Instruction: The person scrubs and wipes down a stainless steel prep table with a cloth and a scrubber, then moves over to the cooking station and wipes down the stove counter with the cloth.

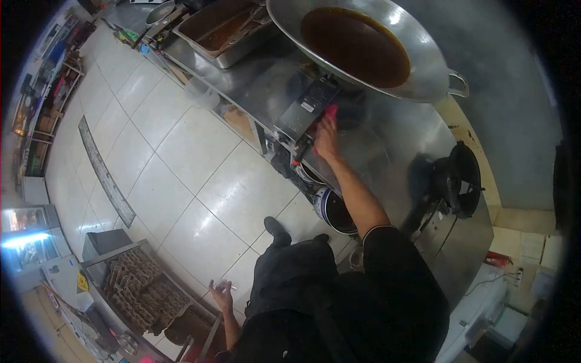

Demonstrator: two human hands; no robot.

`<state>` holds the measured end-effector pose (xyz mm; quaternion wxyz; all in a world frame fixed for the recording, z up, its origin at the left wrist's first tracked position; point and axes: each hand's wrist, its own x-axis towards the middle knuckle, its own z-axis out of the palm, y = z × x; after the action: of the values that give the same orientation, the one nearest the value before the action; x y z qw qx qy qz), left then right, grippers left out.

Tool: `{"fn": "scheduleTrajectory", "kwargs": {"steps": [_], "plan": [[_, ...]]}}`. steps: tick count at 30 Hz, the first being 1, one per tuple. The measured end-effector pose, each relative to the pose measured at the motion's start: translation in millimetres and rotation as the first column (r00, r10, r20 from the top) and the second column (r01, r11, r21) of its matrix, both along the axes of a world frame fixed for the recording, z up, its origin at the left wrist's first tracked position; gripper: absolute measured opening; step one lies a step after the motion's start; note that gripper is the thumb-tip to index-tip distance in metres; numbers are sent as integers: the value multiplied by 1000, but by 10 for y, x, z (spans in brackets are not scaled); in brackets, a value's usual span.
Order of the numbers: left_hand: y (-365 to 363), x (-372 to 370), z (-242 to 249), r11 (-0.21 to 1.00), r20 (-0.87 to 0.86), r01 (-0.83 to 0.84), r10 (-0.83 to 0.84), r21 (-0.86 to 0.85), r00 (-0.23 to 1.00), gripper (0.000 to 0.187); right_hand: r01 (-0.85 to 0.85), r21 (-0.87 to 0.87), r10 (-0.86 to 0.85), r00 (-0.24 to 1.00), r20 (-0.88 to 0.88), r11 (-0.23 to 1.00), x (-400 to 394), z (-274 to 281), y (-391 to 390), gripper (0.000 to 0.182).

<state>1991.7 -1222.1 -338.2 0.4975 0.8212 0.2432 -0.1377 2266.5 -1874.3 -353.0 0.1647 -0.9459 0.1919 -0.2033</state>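
Note:
My right hand (327,140) presses a pink cloth (330,112) onto the stainless steel counter (375,142), beside the black body of a burner stove (307,109). Most of the cloth is under the fingers. Just behind it, a wide steel wok (423,72) with dark brown liquid (354,45) sits on the stove. Low at my left side, my left hand (223,296) has its fingers bent around a small, pale, see-through thing (224,284) that I cannot make out.
A deep metal tray (224,58) with brown residue stands left of the wok. A black burner ring (463,181) is at the right. Below the counter edge are pots (336,210). Stacked egg trays (142,290) fill a rack at lower left. White floor tiles (200,163) lie between.

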Motion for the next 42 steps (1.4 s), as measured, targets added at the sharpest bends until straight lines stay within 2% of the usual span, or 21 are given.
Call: {"fn": "scheduleTrajectory", "kwargs": {"steps": [2, 5, 7, 13, 15, 16, 17, 19, 20, 24, 26, 29, 31, 32, 33, 35, 36, 39, 40, 41, 42], "plan": [[231, -314, -317, 999, -65, 3, -5, -32, 998, 83, -169, 105, 182, 976, -122, 980, -266, 198, 231, 45], [82, -345, -274, 998, -194, 26, -36, -53, 980, 86, -323, 109, 328, 944, -37, 940, -728, 98, 283, 45], [143, -384, -450, 991, -198, -64, 39, -119, 980, 86, -347, 136, 348, 937, 13, 928, -1115, 372, 418, 42], [-254, 125, -317, 988, -85, 85, -97, -132, 992, 85, -354, 390, 385, 923, 0, 850, -2322, 649, 782, 32], [-400, 408, -397, 970, -83, 190, -205, -151, 975, 85, -70, 624, 140, 988, -63, 778, -2690, 876, 982, 26], [-339, 488, -519, 960, -52, 233, -244, -158, 968, 85, -19, 775, 25, 1000, 5, 632, -2889, 822, 1014, 26], [-306, 545, -588, 949, -24, 271, -278, -162, 960, 85, 35, 773, -51, 999, -3, 633, -3175, 888, 989, 26], [-328, 635, -505, 913, 29, 311, -315, -264, 949, 85, 124, 888, -196, 980, -40, 442, -3627, 1160, 898, 32], [-290, 726, -429, 894, 39, 417, -416, -163, 908, 85, 368, 915, -377, 881, -285, 168, -3812, 2240, 924, 41], [-393, 914, -101, 741, 90, 671, -670, 24, 737, 85, 87, 990, -597, 791, -136, -110, -5178, 2976, 604, 56], [-491, 926, 20, 703, 68, 707, -711, 79, 700, 86, -161, 976, -728, 685, 6, -144, -5888, 3497, 604, 56], [-749, 950, 197, 608, 76, 753, -788, 251, 611, 86, -222, 970, -779, 590, 215, 100, -6756, 3686, 391, 44], [-1248, 709, 339, 574, 91, 810, -819, 118, 567, 84, -173, 970, -781, 576, 240, 171, -7058, 3313, -57, 44], [-1289, 718, 205, 611, 185, 786, -765, -96, 617, 83, 98, 962, -779, 610, 144, 255, -7124, 3015, -284, 43], [-1392, 673, 312, 612, 190, 786, -765, -82, 615, 83, 365, 879, -790, 612, 22, 307, -7192, 2715, -510, 42], [-1641, 533, 595, 591, 80, 806, -806, 34, 587, 82, 607, 378, -631, 772, -73, 699, -7208, 1528, -904, 41], [-1639, 518, 591, 547, 146, 832, -834, 92, 533, 82, 618, 47, -611, 784, -107, 785, -7209, 961, -1093, 41], [-1551, 402, 622, 671, 169, 736, -718, -88, 675, 82, 734, 61, -731, 679, -65, 676, -6836, 1008, -1229, 44], [-1512, 313, 654, 602, 176, 788, -796, 130, 579, 82, 738, 80, -734, 674, -82, 670, -6823, 1029, -1091, 44], [-1340, 340, 488, 664, 187, 729, -705, -168, 684, 80, 678, 39, -671, 733, -113, 734, -6838, 1083, -1035, 46], [-1333, 276, 442, 626, 140, 777, -765, -65, 628, 81, 603, -19, -600, 789, -133, 798, -6820, 1159, -1141, 49]]}}
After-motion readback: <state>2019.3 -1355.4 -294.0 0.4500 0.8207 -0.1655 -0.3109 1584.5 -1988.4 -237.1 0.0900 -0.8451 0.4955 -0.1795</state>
